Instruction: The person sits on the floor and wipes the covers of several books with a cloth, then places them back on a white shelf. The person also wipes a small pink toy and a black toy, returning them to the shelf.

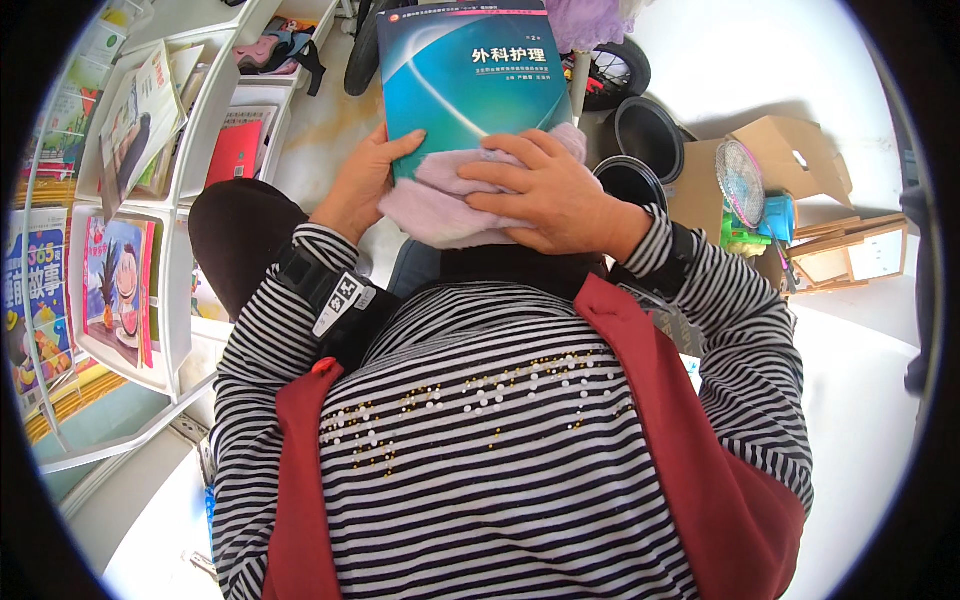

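Observation:
A teal paperback textbook (pixel 450 82) with white writing on its cover is held up in front of me, tilted towards the camera. My left hand (pixel 364 180) grips its lower left edge, the thumb lying on the cover. Under my right hand (pixel 551 191) is a fluffy pale lilac cloth (pixel 442 217), bunched and pressed against the lower part of the cover. The fingers of that hand spread over the cloth, and its palm is hidden. The book's bottom edge is covered by the cloth.
At left, a white shelf rack (pixel 176 285) holds magazines (pixel 142 135) and picture books (pixel 116 285). Two black bins (pixel 649 139) stand beyond my right hand, near a cardboard box (pixel 795 161) and a racket (pixel 739 184). A small wheel (pixel 619 71) shows behind the book.

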Demonstrator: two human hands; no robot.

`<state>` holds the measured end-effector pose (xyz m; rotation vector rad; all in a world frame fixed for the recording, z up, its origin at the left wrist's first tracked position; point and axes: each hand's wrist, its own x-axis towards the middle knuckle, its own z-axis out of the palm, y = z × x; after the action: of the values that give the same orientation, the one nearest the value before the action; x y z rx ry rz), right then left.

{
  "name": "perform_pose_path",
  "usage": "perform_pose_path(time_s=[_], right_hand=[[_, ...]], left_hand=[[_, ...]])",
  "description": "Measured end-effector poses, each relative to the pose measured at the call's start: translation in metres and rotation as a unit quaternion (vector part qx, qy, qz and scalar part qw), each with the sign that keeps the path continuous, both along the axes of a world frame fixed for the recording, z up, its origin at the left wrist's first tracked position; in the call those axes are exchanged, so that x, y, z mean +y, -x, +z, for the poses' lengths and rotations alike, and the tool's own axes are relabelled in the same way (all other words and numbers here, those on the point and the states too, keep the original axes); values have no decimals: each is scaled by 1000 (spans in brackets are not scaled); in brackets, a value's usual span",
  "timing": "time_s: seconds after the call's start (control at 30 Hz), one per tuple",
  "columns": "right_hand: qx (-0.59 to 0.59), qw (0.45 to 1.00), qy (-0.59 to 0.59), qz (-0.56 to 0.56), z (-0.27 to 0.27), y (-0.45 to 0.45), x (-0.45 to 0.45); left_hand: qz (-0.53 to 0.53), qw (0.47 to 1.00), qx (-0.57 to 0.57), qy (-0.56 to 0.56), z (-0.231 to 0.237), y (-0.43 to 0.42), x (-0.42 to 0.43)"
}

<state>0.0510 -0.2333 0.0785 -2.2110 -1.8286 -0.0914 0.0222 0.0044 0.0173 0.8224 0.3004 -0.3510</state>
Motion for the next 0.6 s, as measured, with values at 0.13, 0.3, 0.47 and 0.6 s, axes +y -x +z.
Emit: perform_pose_path(time_s=[0.13, 0.3, 0.47, 0.6], right_hand=[[9, 1000, 9, -27, 7, -6, -24], [10, 999, -2, -36, 4, -7, -13], [-1, 1000, -28, -4, -7, -10, 26], [-7, 999, -39, 10, -13, -10, 40]], left_hand=[[-11, 1000, -16, 21, -7, -2, -2], [-15, 999, -11, 26, -6, -3, -1], [-2, 999, 20, 29, -4, 2, 1], [-1, 1000, 25, 17, -5, 4, 4]])
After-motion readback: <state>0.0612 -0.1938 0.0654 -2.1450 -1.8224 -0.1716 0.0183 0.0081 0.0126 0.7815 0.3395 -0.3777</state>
